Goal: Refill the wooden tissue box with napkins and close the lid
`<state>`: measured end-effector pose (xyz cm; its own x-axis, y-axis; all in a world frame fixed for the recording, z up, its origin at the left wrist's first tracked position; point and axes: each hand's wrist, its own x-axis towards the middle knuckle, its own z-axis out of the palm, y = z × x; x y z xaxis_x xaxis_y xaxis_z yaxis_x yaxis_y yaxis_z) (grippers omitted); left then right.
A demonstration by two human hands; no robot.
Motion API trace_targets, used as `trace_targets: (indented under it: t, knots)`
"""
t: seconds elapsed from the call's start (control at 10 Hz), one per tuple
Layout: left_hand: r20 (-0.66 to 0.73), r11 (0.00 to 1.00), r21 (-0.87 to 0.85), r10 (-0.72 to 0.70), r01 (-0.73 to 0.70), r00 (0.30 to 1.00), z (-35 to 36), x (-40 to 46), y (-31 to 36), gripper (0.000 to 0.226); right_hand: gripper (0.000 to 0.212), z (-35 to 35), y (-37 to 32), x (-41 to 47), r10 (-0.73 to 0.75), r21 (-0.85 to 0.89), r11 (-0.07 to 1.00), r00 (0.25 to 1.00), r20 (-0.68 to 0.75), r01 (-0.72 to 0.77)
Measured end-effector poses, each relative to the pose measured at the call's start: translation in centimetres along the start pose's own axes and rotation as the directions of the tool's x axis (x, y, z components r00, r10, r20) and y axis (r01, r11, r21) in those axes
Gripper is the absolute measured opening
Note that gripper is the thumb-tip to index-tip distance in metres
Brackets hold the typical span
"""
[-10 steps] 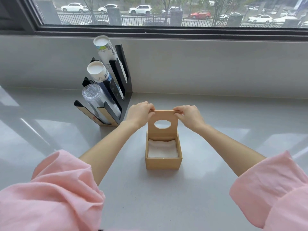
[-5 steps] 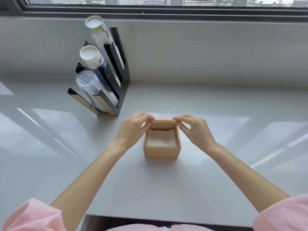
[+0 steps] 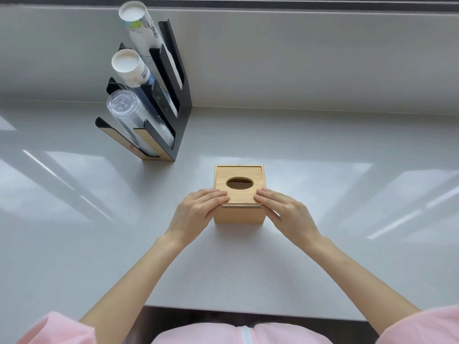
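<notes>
A small wooden tissue box [image 3: 239,215] stands on the grey counter [image 3: 335,256] in front of me. Its flat wooden lid [image 3: 240,196] with an oval hole lies level on top and covers the opening. The hole looks dark, and the napkins inside are hidden. My left hand [image 3: 198,212] holds the lid's near left corner, fingers on top. My right hand [image 3: 285,216] holds the near right corner the same way. A thin pale line shows under the lid's near edge.
A black cup holder [image 3: 185,100] stands at the back left against the wall, with two paper cup stacks [image 3: 129,68] and a clear plastic cup stack [image 3: 124,108] leaning out. The counter's front edge [image 3: 248,310] runs just before my body.
The lid stood upright at the box's far side, then came down; now it lies flat over the napkins. Both hands moved from the far edge to the near corners. My view tilted down.
</notes>
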<state>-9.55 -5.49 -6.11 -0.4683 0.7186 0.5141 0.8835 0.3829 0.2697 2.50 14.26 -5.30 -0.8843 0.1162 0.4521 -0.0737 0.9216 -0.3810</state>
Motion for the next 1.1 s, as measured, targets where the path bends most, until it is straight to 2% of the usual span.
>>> trace_targets:
  t: [0.3,0.5,0.6,0.9,1.0,1.1]
  knots:
    - [0.009,1.0,-0.001,-0.015,0.015,1.0,0.8,-0.9,-0.2,0.047,0.025,0.7,0.5,-0.6,-0.003,0.013,1.0,1.0,0.031,0.002]
    - [0.03,1.0,-0.01,-0.025,0.026,0.999,1.1,-1.0,-0.8,0.032,0.024,0.9,0.4,-0.8,0.001,0.009,1.0,1.0,0.024,-0.001]
    - [0.029,1.0,0.001,-0.028,0.028,0.999,1.3,-1.1,-0.9,0.029,0.031,1.0,0.4,-0.8,0.007,0.015,1.0,1.0,0.013,-0.007]
    - [0.018,0.998,0.045,-0.038,0.037,0.999,0.7,0.1,-0.4,0.028,0.032,1.2,-0.1,-0.5,0.07,-0.043,0.996,0.997,-0.039,-0.072]
    - [0.008,0.997,0.052,-0.055,0.054,0.998,0.4,1.7,0.1,0.035,0.044,0.6,-0.2,0.9,0.112,-0.061,0.992,0.993,0.045,-0.11]
    - [0.057,0.994,0.079,-0.074,0.069,0.996,0.3,3.3,0.4,0.042,0.052,-0.2,-0.3,2.3,0.218,-0.102,0.975,0.943,0.253,-0.198]
